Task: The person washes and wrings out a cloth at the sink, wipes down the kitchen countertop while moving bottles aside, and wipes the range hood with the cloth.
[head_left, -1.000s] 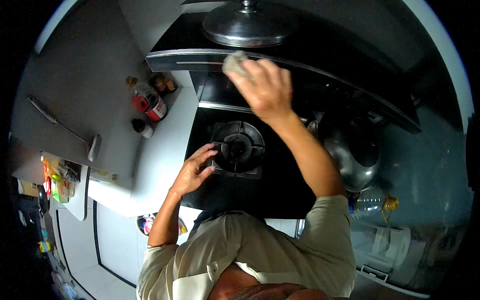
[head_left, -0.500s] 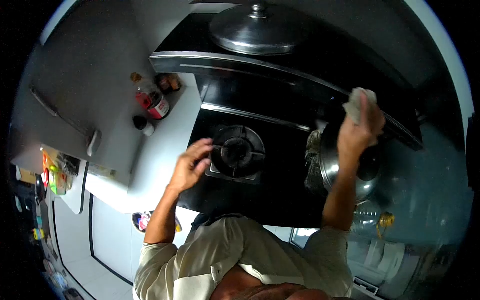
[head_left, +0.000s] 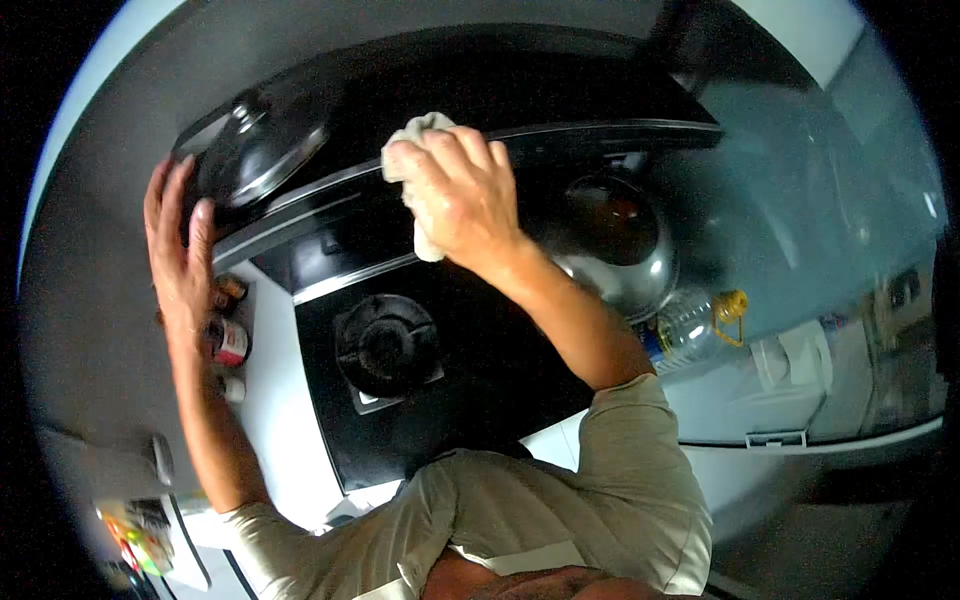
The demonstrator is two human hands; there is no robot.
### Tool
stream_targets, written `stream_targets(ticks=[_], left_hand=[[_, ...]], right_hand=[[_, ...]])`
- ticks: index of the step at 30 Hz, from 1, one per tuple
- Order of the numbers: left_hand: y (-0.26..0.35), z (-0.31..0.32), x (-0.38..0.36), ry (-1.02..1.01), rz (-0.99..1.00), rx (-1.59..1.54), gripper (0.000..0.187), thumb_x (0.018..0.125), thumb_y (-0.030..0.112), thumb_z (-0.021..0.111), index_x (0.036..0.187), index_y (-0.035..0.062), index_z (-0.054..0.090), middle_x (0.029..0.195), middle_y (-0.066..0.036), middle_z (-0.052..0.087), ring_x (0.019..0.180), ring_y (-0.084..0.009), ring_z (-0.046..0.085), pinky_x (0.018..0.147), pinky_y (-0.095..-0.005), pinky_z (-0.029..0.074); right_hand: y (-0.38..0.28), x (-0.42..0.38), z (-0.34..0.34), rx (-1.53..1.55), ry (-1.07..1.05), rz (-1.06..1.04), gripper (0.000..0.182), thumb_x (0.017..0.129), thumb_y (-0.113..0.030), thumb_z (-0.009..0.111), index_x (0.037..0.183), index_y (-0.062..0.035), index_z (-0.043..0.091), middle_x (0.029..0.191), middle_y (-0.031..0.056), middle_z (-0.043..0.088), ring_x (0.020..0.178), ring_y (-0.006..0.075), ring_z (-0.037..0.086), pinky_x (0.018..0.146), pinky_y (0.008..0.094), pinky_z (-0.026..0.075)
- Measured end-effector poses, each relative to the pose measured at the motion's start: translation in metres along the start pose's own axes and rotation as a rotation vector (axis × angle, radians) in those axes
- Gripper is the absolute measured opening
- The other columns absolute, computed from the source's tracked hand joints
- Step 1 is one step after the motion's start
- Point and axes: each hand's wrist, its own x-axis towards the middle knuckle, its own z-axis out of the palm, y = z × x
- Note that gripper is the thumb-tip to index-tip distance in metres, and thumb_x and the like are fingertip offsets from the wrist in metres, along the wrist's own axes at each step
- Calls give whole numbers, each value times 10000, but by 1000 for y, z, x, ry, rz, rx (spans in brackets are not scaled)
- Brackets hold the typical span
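Note:
My right hand point(head_left: 468, 205) is closed around a crumpled whitish cloth point(head_left: 405, 160), at the front edge of the black range hood point(head_left: 520, 140). My left hand point(head_left: 178, 265) is raised at the hood's left end, its fingers apart and holding nothing. Close beside those fingers, a shiny metal pan lid point(head_left: 255, 160) with a knob rests on top of the hood. Beneath my hands lies the black stove top point(head_left: 480, 350), with a round burner point(head_left: 388, 345) at its left. My right forearm partly covers a shiny domed metal pan or lid point(head_left: 640, 250) on the right side.
Left of the stove, a bottle with a red label point(head_left: 230, 342) and other small containers stand on the white counter point(head_left: 275, 420) along the wall. A clear plastic bottle with a yellow cap point(head_left: 690, 325) is at the right, near the glassy panel point(head_left: 790, 200).
My right hand has carried the cloth left along the hood. My left hand has risen from beside the burner to the lid. The view has shifted, too.

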Motion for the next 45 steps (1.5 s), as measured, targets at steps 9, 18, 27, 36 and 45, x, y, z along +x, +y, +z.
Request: stream_targets(ticks=[9,18,27,36,45], left_hand=[[-101,-8,36,-142,-222,-198,565,1002,448,423,1425,74,442,1467,-146,427,1373,-270,372,1139,-376,261],[-82,-13,27,-107,-467,-513,623,1002,486,393,1423,29,432,1444,-147,450,1329,-244,409,1117,-350,282],[-57,-16,20,-101,-593,-784,623,979,522,404,1399,68,482,1376,-171,502,1248,-265,473,1071,-345,342],[-34,11,28,-138,-519,-913,555,1001,459,420,1367,52,510,1308,-150,553,1146,-232,525,1021,-334,373],[-30,36,30,-222,-447,-975,577,993,484,436,1334,30,539,1273,-139,573,1142,-220,508,1028,-326,347]], right_hand=[[167,-23,-86,-238,-11,2,270,727,-90,666,985,-171,654,936,73,681,910,299,623,821,434,485],[296,-45,-160,-611,-225,155,321,817,-79,592,1121,-154,661,1171,116,646,1077,333,576,957,421,456],[131,-24,-111,-395,-176,57,282,765,-37,583,1024,-134,638,1022,83,640,953,328,579,853,438,473],[-28,6,-27,-146,-140,81,243,718,-59,646,948,-133,616,1039,81,602,1011,319,555,828,444,464],[-89,13,2,-36,-103,89,194,725,-104,657,900,-135,577,1010,90,581,1001,313,547,799,457,442]])
